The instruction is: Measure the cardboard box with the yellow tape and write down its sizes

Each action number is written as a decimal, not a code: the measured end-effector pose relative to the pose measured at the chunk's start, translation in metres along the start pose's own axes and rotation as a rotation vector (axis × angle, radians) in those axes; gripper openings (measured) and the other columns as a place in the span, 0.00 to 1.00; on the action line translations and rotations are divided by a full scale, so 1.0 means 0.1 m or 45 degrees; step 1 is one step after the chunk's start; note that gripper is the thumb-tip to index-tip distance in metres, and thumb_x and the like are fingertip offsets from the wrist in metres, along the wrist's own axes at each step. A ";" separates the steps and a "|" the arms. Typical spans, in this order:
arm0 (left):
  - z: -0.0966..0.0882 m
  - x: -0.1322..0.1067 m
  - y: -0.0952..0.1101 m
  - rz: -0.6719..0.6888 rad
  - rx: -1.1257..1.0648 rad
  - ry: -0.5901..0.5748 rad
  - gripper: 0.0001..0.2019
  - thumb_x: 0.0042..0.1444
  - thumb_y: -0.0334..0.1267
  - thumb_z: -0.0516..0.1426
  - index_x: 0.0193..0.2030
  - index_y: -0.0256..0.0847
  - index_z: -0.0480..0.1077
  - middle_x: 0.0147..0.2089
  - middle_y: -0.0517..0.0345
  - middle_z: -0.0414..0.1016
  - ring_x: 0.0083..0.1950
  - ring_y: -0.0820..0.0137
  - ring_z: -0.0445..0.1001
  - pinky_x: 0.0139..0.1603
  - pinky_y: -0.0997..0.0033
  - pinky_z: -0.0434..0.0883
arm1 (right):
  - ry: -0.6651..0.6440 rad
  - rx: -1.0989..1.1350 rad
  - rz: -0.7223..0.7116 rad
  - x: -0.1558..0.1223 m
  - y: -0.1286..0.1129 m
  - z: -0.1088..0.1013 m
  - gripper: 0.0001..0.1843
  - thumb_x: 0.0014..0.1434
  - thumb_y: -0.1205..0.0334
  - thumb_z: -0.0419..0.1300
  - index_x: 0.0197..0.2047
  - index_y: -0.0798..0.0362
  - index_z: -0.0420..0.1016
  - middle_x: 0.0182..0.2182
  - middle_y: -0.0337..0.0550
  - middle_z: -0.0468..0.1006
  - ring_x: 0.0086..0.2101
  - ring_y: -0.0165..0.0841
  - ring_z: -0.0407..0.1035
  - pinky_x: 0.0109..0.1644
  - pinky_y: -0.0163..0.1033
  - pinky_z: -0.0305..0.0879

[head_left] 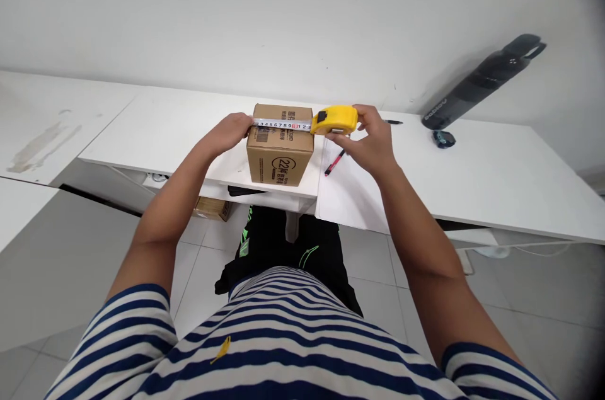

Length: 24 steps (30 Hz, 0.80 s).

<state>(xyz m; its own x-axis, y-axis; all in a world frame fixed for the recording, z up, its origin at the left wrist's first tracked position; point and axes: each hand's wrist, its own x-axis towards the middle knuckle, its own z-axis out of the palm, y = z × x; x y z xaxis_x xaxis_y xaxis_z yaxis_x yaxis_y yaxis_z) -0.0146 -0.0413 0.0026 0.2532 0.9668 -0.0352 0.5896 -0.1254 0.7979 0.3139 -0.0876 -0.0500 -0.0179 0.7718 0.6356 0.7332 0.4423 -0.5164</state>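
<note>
A small brown cardboard box (280, 154) stands near the front edge of a white table (155, 129). A yellow tape measure (334, 120) is stretched across the box's top, its white numbered blade (281, 125) running from the left edge to the right. My left hand (231, 131) pinches the blade's end down at the box's left top edge. My right hand (373, 138) grips the yellow case at the box's right side.
A red pen (334, 162) lies on the table right of the box, under my right hand. A black pen (392, 122) lies further back. A tall black bottle (482, 82) and a small dark object (444, 138) sit at the right. A cardboard box (212, 208) is under the table.
</note>
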 end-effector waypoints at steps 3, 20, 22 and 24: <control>-0.11 0.05 0.17 -0.005 -0.112 0.014 0.15 0.64 0.44 0.52 0.27 0.41 0.62 0.28 0.57 0.63 0.25 0.74 0.60 0.29 0.69 0.60 | 0.061 -0.056 -0.096 -0.14 -0.26 -0.04 0.38 0.52 0.36 0.69 0.58 0.50 0.71 0.49 0.52 0.79 0.44 0.47 0.77 0.48 0.57 0.77; 0.30 0.83 0.45 0.268 0.427 -0.082 0.17 0.66 0.50 0.53 0.30 0.41 0.66 0.35 0.50 0.72 0.40 0.60 0.70 0.48 0.59 0.65 | 0.140 0.045 0.153 -0.88 -1.59 0.43 0.38 0.55 0.32 0.66 0.64 0.37 0.69 0.46 0.43 0.87 0.35 0.44 0.83 0.36 0.48 0.79; 0.32 0.77 0.49 0.319 0.525 -0.102 0.17 0.66 0.50 0.53 0.30 0.41 0.66 0.36 0.49 0.72 0.42 0.58 0.71 0.50 0.58 0.65 | 0.130 0.057 0.208 -0.74 -1.51 0.54 0.38 0.55 0.30 0.64 0.63 0.40 0.70 0.48 0.45 0.86 0.36 0.44 0.82 0.38 0.48 0.79; 0.34 0.73 0.51 0.362 0.628 -0.087 0.17 0.67 0.49 0.52 0.32 0.40 0.67 0.38 0.48 0.72 0.45 0.56 0.72 0.52 0.57 0.65 | 0.084 0.062 0.247 -0.63 -1.46 0.65 0.38 0.57 0.30 0.62 0.63 0.44 0.70 0.52 0.50 0.84 0.38 0.46 0.82 0.40 0.51 0.79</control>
<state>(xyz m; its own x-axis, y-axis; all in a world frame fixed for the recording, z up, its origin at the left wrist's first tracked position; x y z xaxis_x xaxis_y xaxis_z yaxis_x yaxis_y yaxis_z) 0.0602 0.0149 0.0205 0.4932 0.8655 0.0879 0.7751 -0.4831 0.4073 0.1638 -0.1714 -0.0514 0.1660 0.8138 0.5569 0.6849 0.3112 -0.6588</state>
